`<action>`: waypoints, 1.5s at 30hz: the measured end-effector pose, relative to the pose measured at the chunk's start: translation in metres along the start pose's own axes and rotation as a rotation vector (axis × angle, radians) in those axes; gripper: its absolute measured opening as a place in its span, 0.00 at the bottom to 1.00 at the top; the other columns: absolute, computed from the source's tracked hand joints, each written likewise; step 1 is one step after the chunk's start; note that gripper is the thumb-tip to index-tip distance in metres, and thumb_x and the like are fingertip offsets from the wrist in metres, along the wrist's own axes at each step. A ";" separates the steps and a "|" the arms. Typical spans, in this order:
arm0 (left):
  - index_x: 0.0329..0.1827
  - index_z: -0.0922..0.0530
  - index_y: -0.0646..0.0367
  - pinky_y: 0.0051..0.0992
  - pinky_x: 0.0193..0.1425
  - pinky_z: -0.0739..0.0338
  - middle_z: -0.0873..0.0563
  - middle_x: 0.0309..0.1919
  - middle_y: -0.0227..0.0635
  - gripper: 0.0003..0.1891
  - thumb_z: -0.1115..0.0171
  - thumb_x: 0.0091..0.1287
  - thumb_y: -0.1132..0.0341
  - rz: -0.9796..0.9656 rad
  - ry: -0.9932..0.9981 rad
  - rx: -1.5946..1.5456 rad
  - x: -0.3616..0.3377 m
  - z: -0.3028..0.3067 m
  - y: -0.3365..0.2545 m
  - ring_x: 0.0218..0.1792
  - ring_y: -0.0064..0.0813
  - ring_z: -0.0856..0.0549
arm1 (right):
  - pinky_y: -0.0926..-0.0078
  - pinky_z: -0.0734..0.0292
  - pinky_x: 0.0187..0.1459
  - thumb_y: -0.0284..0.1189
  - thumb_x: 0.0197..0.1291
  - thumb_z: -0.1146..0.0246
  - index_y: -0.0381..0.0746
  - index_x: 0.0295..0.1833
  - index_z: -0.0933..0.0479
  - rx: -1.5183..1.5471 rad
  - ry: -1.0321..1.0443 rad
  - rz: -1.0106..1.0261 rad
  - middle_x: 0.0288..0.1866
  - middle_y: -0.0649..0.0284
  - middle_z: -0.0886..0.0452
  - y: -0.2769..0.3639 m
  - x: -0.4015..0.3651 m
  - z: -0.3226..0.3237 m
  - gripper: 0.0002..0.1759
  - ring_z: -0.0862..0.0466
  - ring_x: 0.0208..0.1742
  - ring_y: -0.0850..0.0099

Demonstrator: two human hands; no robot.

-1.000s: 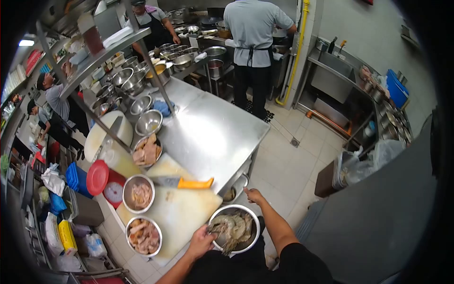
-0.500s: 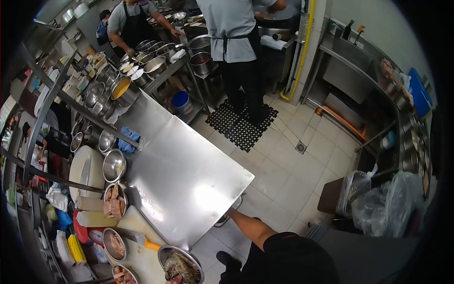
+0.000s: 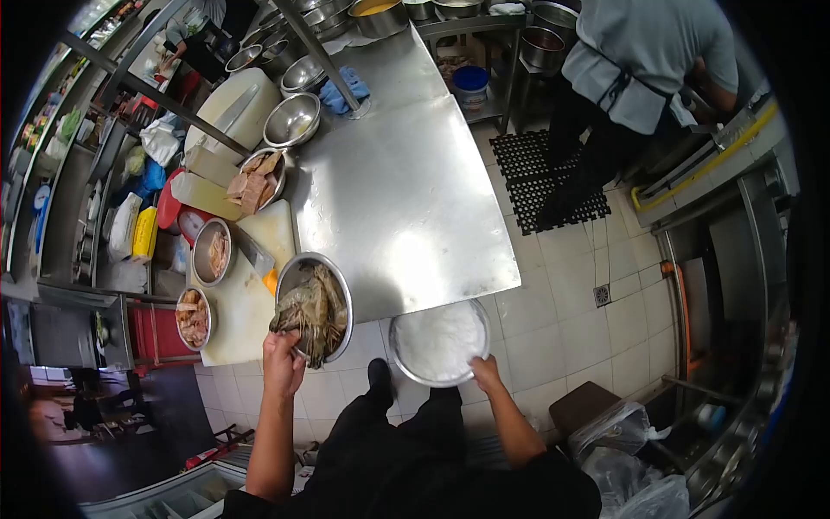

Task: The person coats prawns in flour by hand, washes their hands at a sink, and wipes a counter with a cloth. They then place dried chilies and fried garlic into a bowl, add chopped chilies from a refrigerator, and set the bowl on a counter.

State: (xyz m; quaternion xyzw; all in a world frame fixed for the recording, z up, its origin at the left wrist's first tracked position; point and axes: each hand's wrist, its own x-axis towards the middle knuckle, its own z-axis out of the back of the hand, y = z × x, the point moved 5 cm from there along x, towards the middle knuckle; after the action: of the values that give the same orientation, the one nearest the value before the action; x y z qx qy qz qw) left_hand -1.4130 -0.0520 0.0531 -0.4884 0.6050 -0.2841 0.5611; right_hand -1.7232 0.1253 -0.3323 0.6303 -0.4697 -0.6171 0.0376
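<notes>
My left hand [image 3: 284, 362] grips the near rim of a steel bowl [image 3: 342, 294], which is tilted and holds grey-brown shrimp [image 3: 313, 313]. My right hand [image 3: 486, 373] grips the lower right rim of a wider steel bowl filled with white stuff [image 3: 439, 341], perhaps ice or powder; I cannot tell which. The wider bowl is at the near edge of the steel table [image 3: 398, 208], over the floor. Left of the shrimp bowl, a knife with an orange handle [image 3: 271, 281] lies on the white cutting board [image 3: 246, 322].
Bowls of cut meat [image 3: 212, 251] [image 3: 193, 318] stand on the board's left side. An empty steel bowl [image 3: 292, 120] and a blue cloth [image 3: 345, 90] are farther back. A person in a grey shirt [image 3: 648, 60] stands at the upper right, beside a black floor mat [image 3: 540, 182].
The view has turned and shifted. My right hand has brought the bowl of white stuff out from below the table edge. The shrimp bowl is now more fully in view in my left hand.
</notes>
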 end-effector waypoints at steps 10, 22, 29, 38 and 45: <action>0.45 0.29 0.58 0.11 0.13 0.42 0.21 0.35 0.27 0.10 0.48 0.61 0.76 -0.043 0.044 -0.034 0.025 -0.008 -0.007 0.20 0.09 0.30 | 0.72 0.27 0.36 0.20 0.40 0.46 0.21 0.48 0.30 -0.179 -0.401 0.127 0.38 0.52 0.22 0.141 -0.188 0.138 0.24 0.21 0.35 0.65; 0.45 0.29 0.62 0.12 0.15 0.40 0.21 0.31 0.29 0.09 0.50 0.61 0.75 -0.162 0.245 -0.057 0.054 0.006 -0.049 0.19 0.12 0.28 | 0.68 0.27 0.50 0.18 0.43 0.50 0.22 0.60 0.40 0.026 -0.220 0.650 0.52 0.48 0.26 0.329 -0.236 0.015 0.33 0.23 0.50 0.61; 0.38 0.28 0.61 0.13 0.16 0.37 0.20 0.26 0.30 0.03 0.46 0.62 0.73 -0.227 0.381 0.019 0.101 -0.001 -0.093 0.16 0.15 0.28 | 0.59 0.20 0.31 0.23 0.45 0.48 0.17 0.53 0.38 -0.060 -0.060 0.408 0.43 0.44 0.25 0.353 -0.156 -0.144 0.28 0.19 0.36 0.56; 0.39 0.28 0.65 0.17 0.22 0.21 0.19 0.28 0.35 0.07 0.45 0.59 0.75 -0.271 0.432 0.185 0.133 -0.020 -0.111 0.20 0.20 0.19 | 0.60 0.18 0.37 0.38 0.60 0.47 0.19 0.53 0.34 -0.348 0.039 0.325 0.45 0.43 0.23 0.354 -0.126 -0.224 0.29 0.17 0.37 0.53; 0.37 0.28 0.67 0.19 0.21 0.20 0.21 0.25 0.34 0.06 0.46 0.57 0.76 -0.366 0.362 0.291 0.136 -0.067 -0.103 0.20 0.22 0.19 | 0.71 0.25 0.39 0.42 0.62 0.43 0.29 0.51 0.27 -0.709 0.058 1.048 0.36 0.50 0.18 0.441 -0.174 -0.267 0.25 0.17 0.36 0.66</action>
State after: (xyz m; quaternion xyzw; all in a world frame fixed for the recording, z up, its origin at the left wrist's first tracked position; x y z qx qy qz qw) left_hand -1.4341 -0.2270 0.1047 -0.4451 0.5498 -0.5468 0.4478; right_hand -1.7111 -0.1510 0.1361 0.2824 -0.4818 -0.6177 0.5537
